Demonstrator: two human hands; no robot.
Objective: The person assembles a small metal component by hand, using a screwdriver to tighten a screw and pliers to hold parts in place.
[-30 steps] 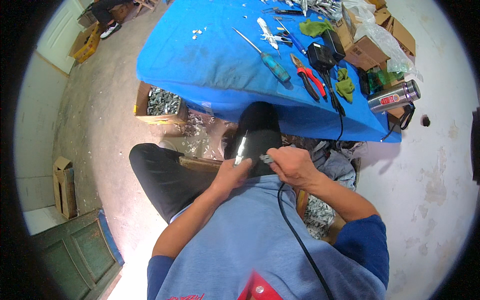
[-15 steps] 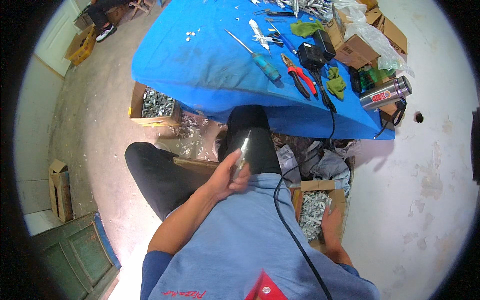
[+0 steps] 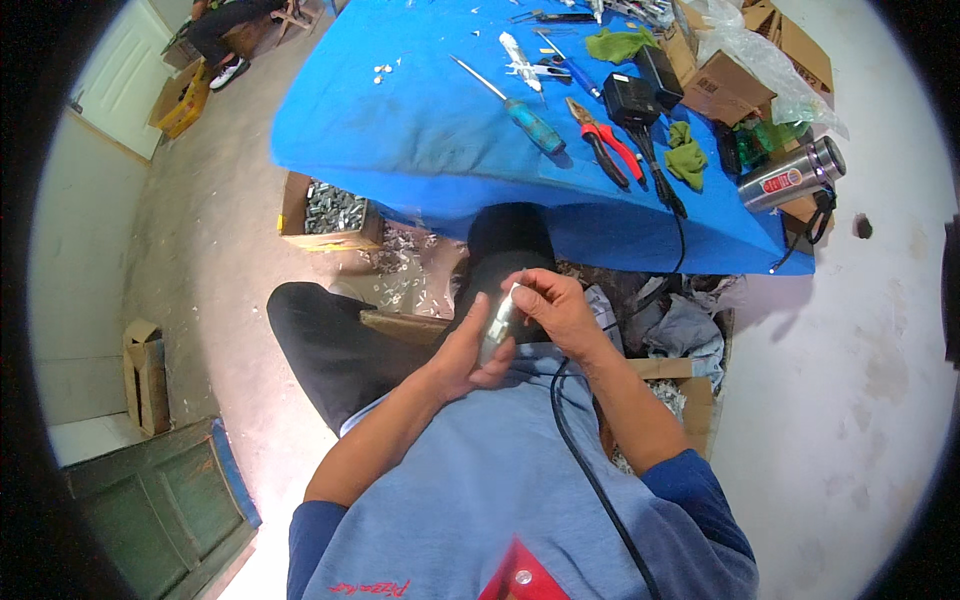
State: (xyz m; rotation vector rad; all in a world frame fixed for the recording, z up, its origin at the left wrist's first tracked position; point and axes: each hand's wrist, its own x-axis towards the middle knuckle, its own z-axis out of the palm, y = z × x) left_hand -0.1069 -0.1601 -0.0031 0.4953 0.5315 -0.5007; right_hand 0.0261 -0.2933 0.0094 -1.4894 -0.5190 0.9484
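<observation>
In front of my lap, my left hand point(image 3: 463, 358) is closed around a pale, silvery, elongated piece point(image 3: 498, 326), blurred by motion, so I cannot tell its exact kind. My right hand point(image 3: 556, 310) is at its upper end, thumb and fingers pinched together. Whatever small thing the pinch may hold is hidden. Below my right forearm, a cardboard box point(image 3: 697, 405) with small silvery metal parts shows partly. A black cable point(image 3: 572, 433) runs down over my blue shirt.
On the blue-covered table point(image 3: 400, 130) lie a screwdriver point(image 3: 532, 124), red-handled pliers point(image 3: 608, 140), black power adapters point(image 3: 632, 100) and green cloths point(image 3: 685, 157). A steel flask point(image 3: 792, 177) lies at the right edge. Left below stands a box of metal pieces point(image 3: 335, 212). Another person's leg point(image 3: 212, 40) shows far left.
My right hand has left the box of metal parts at lower right and come up to the top of the piece in my left hand. The thin tip seen there earlier is now covered.
</observation>
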